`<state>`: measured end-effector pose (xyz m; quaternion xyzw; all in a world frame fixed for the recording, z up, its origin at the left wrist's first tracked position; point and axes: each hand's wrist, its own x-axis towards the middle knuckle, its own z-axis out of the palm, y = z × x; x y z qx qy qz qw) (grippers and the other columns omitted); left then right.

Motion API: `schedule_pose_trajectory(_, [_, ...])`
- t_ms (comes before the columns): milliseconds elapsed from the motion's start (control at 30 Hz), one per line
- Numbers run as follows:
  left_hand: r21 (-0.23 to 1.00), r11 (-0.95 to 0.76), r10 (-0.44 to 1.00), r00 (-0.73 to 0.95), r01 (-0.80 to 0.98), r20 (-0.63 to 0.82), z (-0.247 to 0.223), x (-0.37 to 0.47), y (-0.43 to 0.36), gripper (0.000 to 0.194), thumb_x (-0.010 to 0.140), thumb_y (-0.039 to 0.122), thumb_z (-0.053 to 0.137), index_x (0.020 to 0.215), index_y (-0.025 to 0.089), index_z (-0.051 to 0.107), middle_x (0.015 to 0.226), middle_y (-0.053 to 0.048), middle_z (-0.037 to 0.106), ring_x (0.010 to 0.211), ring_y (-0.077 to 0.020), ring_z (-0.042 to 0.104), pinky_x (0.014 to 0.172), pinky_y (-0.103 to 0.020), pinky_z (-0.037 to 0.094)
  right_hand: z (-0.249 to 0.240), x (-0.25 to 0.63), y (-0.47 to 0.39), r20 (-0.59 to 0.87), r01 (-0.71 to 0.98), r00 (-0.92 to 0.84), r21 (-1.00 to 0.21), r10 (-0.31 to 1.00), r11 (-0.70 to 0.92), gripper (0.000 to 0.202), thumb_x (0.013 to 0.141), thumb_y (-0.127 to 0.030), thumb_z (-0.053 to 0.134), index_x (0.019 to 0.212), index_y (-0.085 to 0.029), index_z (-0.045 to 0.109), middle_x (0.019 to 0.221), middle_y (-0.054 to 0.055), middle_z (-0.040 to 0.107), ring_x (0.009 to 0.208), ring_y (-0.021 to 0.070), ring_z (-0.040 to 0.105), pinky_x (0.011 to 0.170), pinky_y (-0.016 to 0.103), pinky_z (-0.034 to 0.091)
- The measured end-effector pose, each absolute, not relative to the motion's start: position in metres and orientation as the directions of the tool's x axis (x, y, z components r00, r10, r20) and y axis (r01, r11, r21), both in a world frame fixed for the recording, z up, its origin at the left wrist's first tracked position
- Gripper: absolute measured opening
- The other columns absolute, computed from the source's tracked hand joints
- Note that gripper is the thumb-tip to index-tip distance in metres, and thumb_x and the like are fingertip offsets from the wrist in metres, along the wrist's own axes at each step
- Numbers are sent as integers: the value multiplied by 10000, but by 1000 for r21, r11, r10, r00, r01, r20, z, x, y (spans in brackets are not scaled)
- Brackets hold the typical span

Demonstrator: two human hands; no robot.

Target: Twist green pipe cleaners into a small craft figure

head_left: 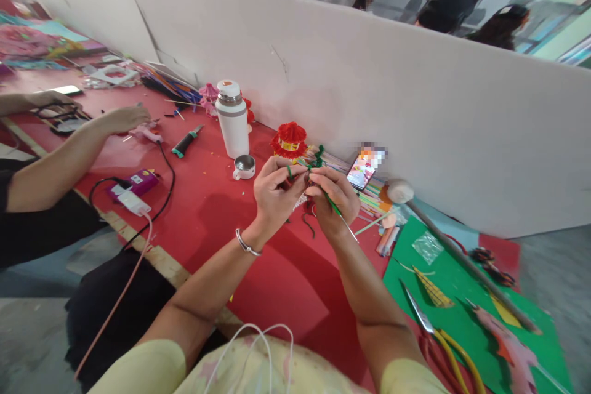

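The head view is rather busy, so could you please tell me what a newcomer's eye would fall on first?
Probably the left hand and right hand, meeting mid-picture over the vivid red table, with a thin green stem in their fingertips. Just beyond them sits a frilly red ornament, with a tall white flask to its left. At lower right, big scissors lie open on a bright green sheet.

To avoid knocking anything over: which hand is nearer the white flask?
Left: the left hand is right of the white flask and nearer the camera; the right hand lies farther right.
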<state>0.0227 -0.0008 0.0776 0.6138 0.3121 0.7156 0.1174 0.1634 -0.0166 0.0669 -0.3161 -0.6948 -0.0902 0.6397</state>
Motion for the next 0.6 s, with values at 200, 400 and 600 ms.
schedule_pose_trajectory(200, [612,-768,573,-222,190,789,78,22,-1,107,879,126,788,872,226,826,807,4,659,688,-92,590,575,-220,469,66,162,-16,946,526,24,-286,322,801,214,987,-346,748,1187,-290,797,1102,77,826,974,214,815,867,380,689])
schedule_pose_trajectory(400, [678,-709,638,-233,195,734,77,23,-3,100,881,162,774,854,239,833,811,-6,678,672,-104,564,577,-239,467,67,159,-17,938,512,57,-321,341,797,200,984,-374,749,1160,-298,809,1081,67,837,951,215,822,863,392,700])
schedule_pose_trajectory(600, [687,-703,641,-254,185,724,78,25,-5,122,861,119,767,836,227,818,815,-1,674,690,-102,569,596,-235,474,67,158,-18,929,520,69,-344,363,782,182,998,-374,733,1134,-278,806,1063,72,846,954,218,825,860,403,704])
